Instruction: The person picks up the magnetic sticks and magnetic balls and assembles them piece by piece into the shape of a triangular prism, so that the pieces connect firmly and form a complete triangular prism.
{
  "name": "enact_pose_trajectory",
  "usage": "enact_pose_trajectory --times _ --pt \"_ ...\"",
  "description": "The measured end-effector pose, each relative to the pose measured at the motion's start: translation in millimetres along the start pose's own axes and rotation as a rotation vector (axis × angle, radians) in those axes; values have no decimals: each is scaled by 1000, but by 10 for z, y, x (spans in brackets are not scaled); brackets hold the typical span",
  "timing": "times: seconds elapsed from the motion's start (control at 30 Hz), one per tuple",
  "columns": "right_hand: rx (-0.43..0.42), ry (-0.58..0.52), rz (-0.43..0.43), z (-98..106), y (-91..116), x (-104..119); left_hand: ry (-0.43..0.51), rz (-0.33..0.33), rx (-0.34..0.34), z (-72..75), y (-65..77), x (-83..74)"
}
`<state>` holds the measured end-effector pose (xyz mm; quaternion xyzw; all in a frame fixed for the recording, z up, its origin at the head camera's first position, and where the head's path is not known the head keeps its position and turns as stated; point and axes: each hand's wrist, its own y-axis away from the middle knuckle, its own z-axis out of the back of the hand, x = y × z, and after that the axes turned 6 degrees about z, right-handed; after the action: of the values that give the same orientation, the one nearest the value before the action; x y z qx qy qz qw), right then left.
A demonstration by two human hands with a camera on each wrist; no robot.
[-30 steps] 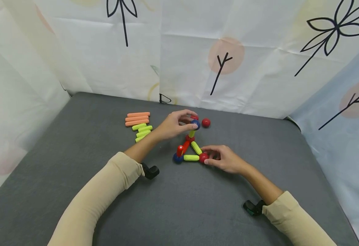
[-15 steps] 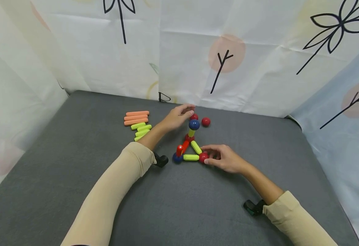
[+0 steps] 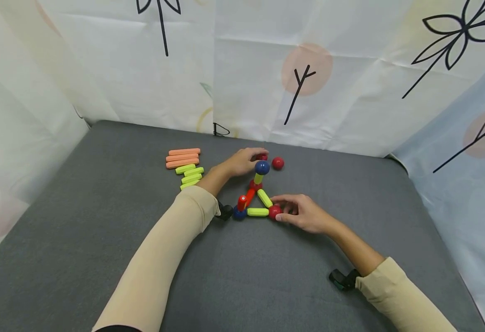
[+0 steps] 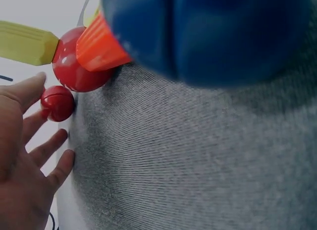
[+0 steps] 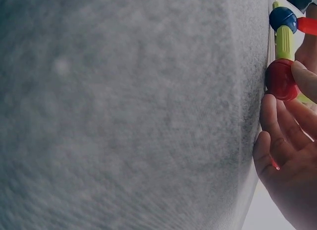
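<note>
In the head view, balls and rods of a building toy form a triangle. Its corners are a blue ball (image 3: 239, 213), a far red ball (image 3: 256, 185) and a right red ball (image 3: 274, 212). Two yellow-green rods (image 3: 257, 212) and a red rod join them. A second red rod (image 3: 242, 202) rises from the blue corner. On the far corner, a yellow-green rod carries another blue ball (image 3: 262, 167). My left hand (image 3: 240, 162) has thumb and fingers around a loose red ball (image 4: 58, 103) behind the structure. My right hand (image 3: 304, 214) holds the right corner's red ball (image 5: 281, 80).
Another loose red ball (image 3: 277, 163) lies right of the left hand. Several orange rods (image 3: 182, 157) and yellow-green rods (image 3: 191, 177) lie left of the left forearm on the grey table (image 3: 80, 207). Patterned white cloth (image 3: 246, 83) hangs behind.
My left hand has let go of the upper blue ball, which stays atop its rod, and has moved back and down onto a loose red ball. The right hand stays in place.
</note>
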<state>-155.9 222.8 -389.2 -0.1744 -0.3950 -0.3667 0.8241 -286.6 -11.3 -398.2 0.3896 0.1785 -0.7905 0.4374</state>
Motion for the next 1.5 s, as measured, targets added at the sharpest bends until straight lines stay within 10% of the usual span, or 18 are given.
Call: enact_pose_trajectory --times 0.37,0.7,0.9,1.1,1.5 --pt "-2 8 -16 -6 3 14 53 6 -148 42 168 101" --pt "-5 21 -12 10 18 -4 224 -101 -320 319 673 -191" --pt "-9 26 3 16 30 -5 279 -275 -126 378 1019 -345" --pt "-7 26 2 12 37 -3 231 -285 66 354 1208 -305" --pt "-19 24 24 -32 28 1 182 -225 36 428 1283 -191"
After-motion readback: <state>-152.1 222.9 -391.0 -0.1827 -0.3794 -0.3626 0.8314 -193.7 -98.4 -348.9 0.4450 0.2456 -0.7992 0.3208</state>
